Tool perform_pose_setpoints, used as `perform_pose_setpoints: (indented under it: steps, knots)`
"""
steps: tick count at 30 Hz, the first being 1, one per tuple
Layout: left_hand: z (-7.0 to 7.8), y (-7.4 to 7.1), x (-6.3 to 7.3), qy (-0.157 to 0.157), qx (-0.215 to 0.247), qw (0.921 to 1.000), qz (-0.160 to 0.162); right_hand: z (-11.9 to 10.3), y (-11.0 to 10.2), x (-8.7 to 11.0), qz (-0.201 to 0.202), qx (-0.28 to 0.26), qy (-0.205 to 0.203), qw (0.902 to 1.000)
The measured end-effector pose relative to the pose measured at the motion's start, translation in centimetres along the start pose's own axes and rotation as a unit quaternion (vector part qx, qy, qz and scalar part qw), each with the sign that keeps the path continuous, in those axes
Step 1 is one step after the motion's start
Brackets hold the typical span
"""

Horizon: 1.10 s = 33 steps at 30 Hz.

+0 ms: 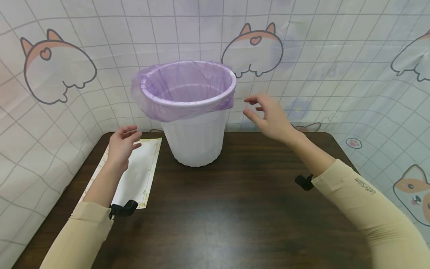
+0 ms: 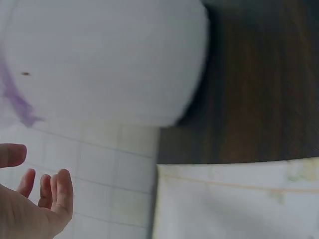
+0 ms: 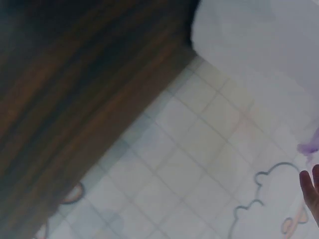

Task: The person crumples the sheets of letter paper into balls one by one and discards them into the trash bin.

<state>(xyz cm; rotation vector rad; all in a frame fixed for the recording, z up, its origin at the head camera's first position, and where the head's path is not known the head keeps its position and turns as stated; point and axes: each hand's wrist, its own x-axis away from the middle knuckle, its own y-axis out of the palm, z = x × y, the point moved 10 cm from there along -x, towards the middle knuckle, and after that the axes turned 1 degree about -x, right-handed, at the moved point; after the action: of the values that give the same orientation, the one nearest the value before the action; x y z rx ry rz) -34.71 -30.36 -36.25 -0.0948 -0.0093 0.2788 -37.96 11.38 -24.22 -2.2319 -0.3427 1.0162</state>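
Note:
A white trash bin (image 1: 198,142) stands upright at the back of the dark wooden table. Its purple liner bag (image 1: 188,110) is folded over the rim all round and hangs down outside, lower on the left. To the left of the bin my left hand (image 1: 121,147) hovers above a sheet of paper, its fingers loosely bent and holding nothing. My right hand (image 1: 270,117) is raised just right of the rim, thumb and fingers apart, with air between them and the bag. In the right wrist view only some fingertips (image 3: 310,189) show at the edge.
The white sheet with a floral border (image 1: 141,172) lies on the table's (image 1: 215,216) left side. A grid-patterned cloth (image 1: 319,56) with cartoon corgis hangs behind and along both sides. Black wrist cameras (image 1: 124,209) sit at both sleeve cuffs.

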Motion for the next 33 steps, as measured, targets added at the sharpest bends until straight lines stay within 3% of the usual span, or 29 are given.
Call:
perform_pose_setpoints:
  steps: [4,8,11,17,21,25,29,33]
  knots:
    - [-2.1,-0.3,-0.3,0.005,-0.117,0.9931,-0.009,2.2,1.2,2.0,-0.034,-0.004,0.030,0.9990]
    - [-3.8,-0.1,-0.2,0.008,-0.214,0.9761,-0.038,4.6,2.4,4.3,-0.080,-0.012,0.084,0.9931]
    - [-5.0,-0.1,-0.3,0.015,-0.286,0.9560,-0.063,6.0,3.3,5.9,-0.106,-0.018,0.118,0.9871]
    - [-7.8,-0.4,-0.8,0.011,-0.412,0.9056,-0.100,7.5,5.1,8.2,-0.148,-0.025,0.145,0.9779]
    - [-9.9,-1.1,-0.9,-0.021,-0.448,0.8857,-0.120,7.9,6.4,9.0,-0.170,-0.025,0.151,0.9735]
    - [-10.8,-1.4,-1.0,-0.041,-0.463,0.8752,-0.133,8.1,7.3,9.4,-0.182,-0.033,0.155,0.9704]
    - [-10.6,-1.1,-1.0,-0.038,-0.485,0.8624,-0.140,8.1,8.0,9.6,-0.191,-0.048,0.159,0.9676]
    - [-10.0,-0.5,-0.5,-0.035,-0.523,0.8381,-0.152,7.9,8.9,9.9,-0.202,-0.055,0.157,0.9651]
